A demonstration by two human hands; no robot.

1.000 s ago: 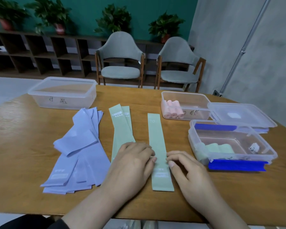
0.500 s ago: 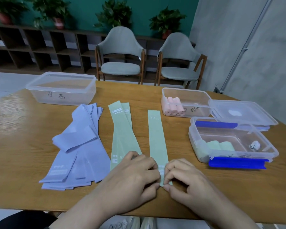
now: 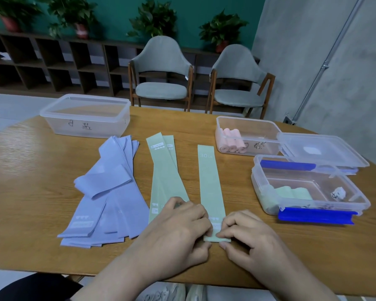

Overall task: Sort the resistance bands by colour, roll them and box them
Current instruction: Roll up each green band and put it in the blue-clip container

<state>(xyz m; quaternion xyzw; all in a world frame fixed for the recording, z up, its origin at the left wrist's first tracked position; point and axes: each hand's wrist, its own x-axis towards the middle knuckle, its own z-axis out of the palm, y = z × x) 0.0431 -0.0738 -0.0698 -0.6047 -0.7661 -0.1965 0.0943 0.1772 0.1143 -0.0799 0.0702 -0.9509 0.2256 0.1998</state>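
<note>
Single pale green flat resistance band (image 3: 211, 183) lies lengthwise on wooden table (image 3: 30, 170), centre of view, near end folded over into small first turn at 6 o'clock. Left hand (image 3: 180, 231) and right hand (image 3: 248, 233) pinch that folded end from either side, fingers curled on it. Loose green bands (image 3: 163, 170) just beside, at 9 o'clock of it; lilac band heap (image 3: 109, 187) further that way. Clear tub with blue clips (image 3: 308, 187) at 3 o'clock holds rolled green bands; clear tub (image 3: 248, 135) at 1 o'clock holds pink rolls (image 3: 231, 142). Clear lidless tub (image 3: 85, 116) at 10 o'clock.
</note>
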